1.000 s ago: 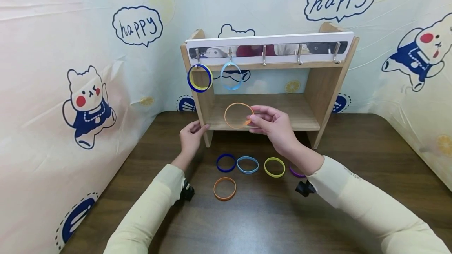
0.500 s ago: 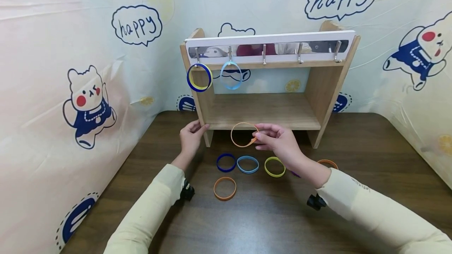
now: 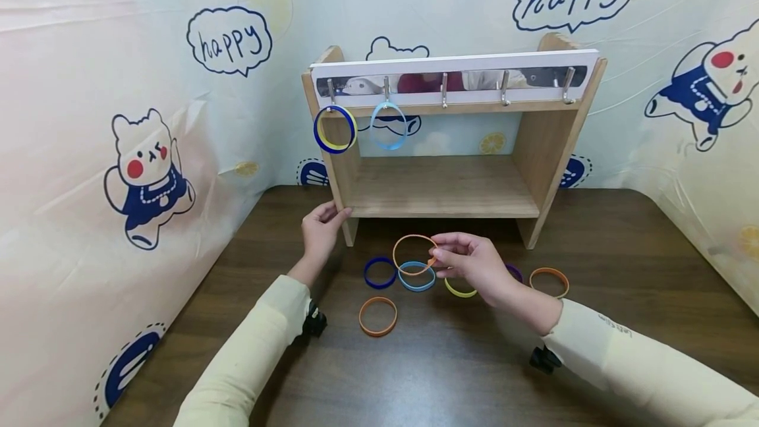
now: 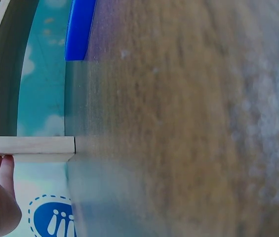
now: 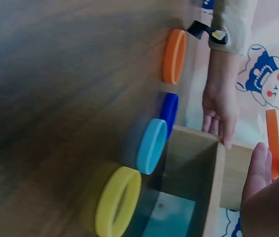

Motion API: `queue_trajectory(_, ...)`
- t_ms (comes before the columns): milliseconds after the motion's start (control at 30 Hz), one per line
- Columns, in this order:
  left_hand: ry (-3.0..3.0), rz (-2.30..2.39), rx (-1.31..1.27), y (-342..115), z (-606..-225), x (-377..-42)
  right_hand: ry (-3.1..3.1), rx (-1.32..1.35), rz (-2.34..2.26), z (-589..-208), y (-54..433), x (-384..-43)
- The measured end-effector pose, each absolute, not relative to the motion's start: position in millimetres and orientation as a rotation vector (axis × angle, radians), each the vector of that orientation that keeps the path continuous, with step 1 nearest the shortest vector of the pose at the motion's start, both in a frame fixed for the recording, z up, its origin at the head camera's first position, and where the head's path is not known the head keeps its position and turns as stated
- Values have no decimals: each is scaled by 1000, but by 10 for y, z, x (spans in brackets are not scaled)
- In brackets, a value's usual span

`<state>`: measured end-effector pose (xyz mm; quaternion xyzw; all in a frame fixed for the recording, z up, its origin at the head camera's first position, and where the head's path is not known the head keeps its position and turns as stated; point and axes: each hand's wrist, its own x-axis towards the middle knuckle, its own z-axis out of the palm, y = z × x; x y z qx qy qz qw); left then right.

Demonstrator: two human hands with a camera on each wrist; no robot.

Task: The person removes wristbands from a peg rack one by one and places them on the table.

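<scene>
My right hand point(image 3: 474, 265) pinches an orange silicone wristband point(image 3: 413, 236) between thumb and fingers, raised over the table. In the head view its loop overlaps a light blue wristband point(image 3: 417, 287) lying below. My left hand point(image 3: 320, 232) grips the left side panel of a wooden rack point(image 3: 445, 206), thumb at the front edge and fingertips point(image 4: 6, 170) against the outer face. A dark blue and a yellow wristband point(image 3: 335, 150) hang on the rack's leftmost hook, and a light blue wristband point(image 3: 388, 146) hangs on the second.
On the table point(image 3: 439, 374) lie a dark blue wristband point(image 3: 380, 286), a yellow wristband point(image 3: 461, 293), a purple wristband point(image 3: 514, 271) partly hidden by my right hand, and two orange wristbands point(image 3: 377, 333), one farther right. Three hooks point(image 3: 504, 89) to the right carry nothing.
My right hand has come down and slightly right from in front of the rack, carrying the orange wristband. The right-hand orange wristband has come into view. My left hand stays put.
</scene>
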<state>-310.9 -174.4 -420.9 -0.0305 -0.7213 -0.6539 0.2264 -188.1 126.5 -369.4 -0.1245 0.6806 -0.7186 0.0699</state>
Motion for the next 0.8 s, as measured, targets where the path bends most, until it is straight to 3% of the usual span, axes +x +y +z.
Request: queue_trajectory(800,-2001,-1807,-41,-1722,-4156,-3085,2017,-306,-1983,-4113,1460,-1630)
